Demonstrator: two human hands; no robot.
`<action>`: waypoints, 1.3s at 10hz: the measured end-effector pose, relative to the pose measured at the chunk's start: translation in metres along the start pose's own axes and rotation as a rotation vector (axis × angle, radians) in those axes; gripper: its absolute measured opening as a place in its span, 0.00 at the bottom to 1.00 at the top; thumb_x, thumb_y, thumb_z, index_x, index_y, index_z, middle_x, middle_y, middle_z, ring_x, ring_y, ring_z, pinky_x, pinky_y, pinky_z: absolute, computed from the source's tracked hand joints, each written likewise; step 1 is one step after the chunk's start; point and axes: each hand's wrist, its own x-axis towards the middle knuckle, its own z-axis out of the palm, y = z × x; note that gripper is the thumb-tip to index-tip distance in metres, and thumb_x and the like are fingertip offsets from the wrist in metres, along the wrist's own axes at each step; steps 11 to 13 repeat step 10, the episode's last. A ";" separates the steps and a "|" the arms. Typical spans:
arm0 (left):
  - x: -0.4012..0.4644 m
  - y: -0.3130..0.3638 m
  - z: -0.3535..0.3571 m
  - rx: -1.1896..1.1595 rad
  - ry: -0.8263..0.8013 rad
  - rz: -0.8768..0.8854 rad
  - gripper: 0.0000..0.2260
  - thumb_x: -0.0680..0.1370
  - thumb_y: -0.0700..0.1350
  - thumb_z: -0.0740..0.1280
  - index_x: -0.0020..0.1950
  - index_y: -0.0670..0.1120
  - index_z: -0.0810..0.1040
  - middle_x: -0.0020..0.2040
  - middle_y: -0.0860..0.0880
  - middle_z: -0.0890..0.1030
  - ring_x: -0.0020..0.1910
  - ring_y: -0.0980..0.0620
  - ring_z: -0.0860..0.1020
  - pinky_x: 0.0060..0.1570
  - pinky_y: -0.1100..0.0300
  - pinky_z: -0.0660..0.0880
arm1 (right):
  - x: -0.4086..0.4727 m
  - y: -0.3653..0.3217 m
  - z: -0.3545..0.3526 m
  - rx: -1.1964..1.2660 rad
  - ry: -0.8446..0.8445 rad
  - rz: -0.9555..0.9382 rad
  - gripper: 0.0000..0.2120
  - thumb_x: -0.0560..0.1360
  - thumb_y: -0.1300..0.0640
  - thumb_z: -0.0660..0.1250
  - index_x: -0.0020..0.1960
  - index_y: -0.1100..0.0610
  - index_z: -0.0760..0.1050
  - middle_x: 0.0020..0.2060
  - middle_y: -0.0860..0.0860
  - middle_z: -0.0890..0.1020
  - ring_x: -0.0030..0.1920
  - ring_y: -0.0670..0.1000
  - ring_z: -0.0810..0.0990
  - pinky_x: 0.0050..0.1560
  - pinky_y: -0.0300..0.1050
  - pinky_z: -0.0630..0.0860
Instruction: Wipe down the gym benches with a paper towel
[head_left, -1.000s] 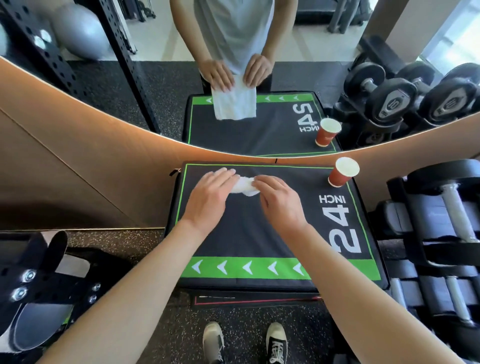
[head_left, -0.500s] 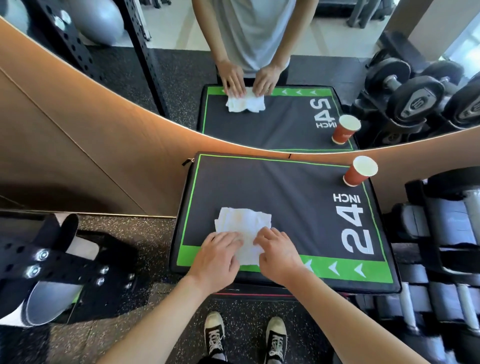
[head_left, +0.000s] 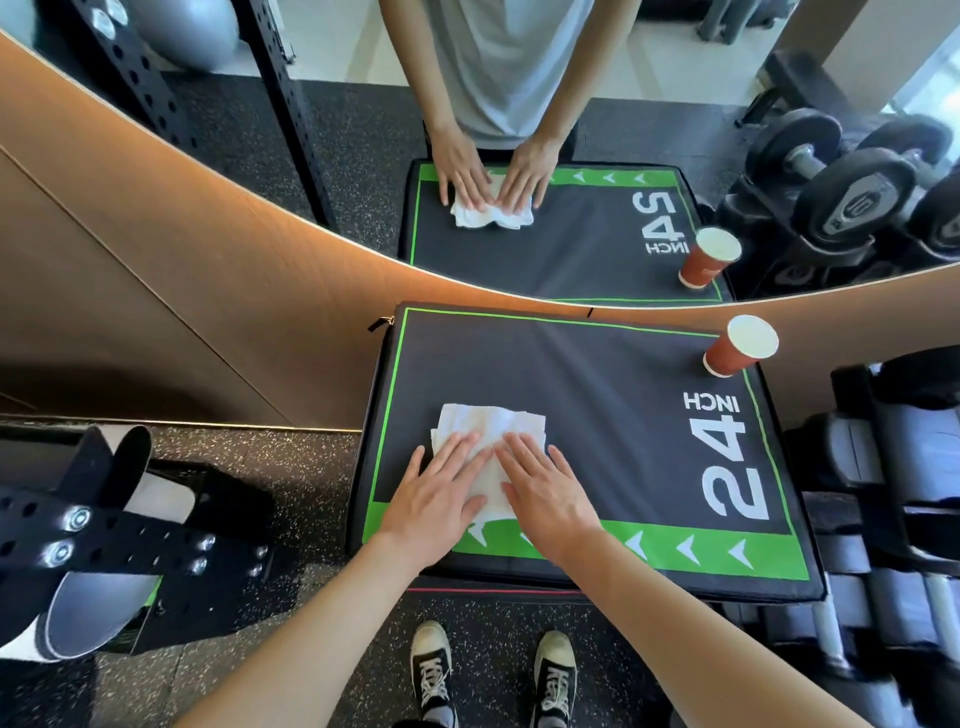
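A white paper towel (head_left: 493, 423) lies spread flat on the black, green-edged padded box marked "24 INCH" (head_left: 597, 374), near its front left. My left hand (head_left: 436, 499) presses palm-down on the towel's left half, fingers stretched out. My right hand (head_left: 545, 493) presses flat on the right half, beside the left hand. Both hands cover the towel's near part; its far edge shows beyond the fingertips.
A red paper cup (head_left: 740, 347) stands at the box's far right corner. A wall mirror (head_left: 337, 156) right behind the box reflects it all. Dumbbells on a rack (head_left: 893, 457) crowd the right side. A black perforated frame (head_left: 93, 530) sits at the left on the speckled floor.
The towel was bunched between my hands at the middle of the box. It came back toward the front edge and opened out flat. My fingers now lie flatter and further over it.
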 end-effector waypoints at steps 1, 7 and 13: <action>0.021 -0.022 -0.010 -0.007 -0.021 -0.009 0.30 0.87 0.59 0.52 0.86 0.57 0.45 0.86 0.58 0.40 0.84 0.57 0.37 0.83 0.41 0.47 | 0.031 -0.001 0.000 0.000 -0.007 0.011 0.26 0.88 0.53 0.52 0.84 0.56 0.52 0.84 0.52 0.52 0.83 0.54 0.48 0.81 0.56 0.49; 0.129 -0.119 -0.054 -0.059 0.018 0.045 0.28 0.88 0.54 0.51 0.87 0.51 0.47 0.87 0.53 0.42 0.85 0.53 0.39 0.83 0.45 0.45 | 0.182 -0.001 -0.021 -0.063 -0.063 0.100 0.28 0.87 0.54 0.50 0.84 0.55 0.45 0.84 0.51 0.46 0.83 0.53 0.45 0.81 0.55 0.53; 0.133 -0.112 -0.074 -0.141 -0.050 0.020 0.29 0.88 0.51 0.55 0.87 0.50 0.48 0.87 0.54 0.42 0.85 0.54 0.38 0.84 0.45 0.45 | 0.182 0.002 -0.039 -0.057 -0.124 0.076 0.29 0.87 0.54 0.51 0.85 0.53 0.44 0.84 0.48 0.45 0.83 0.52 0.45 0.81 0.57 0.53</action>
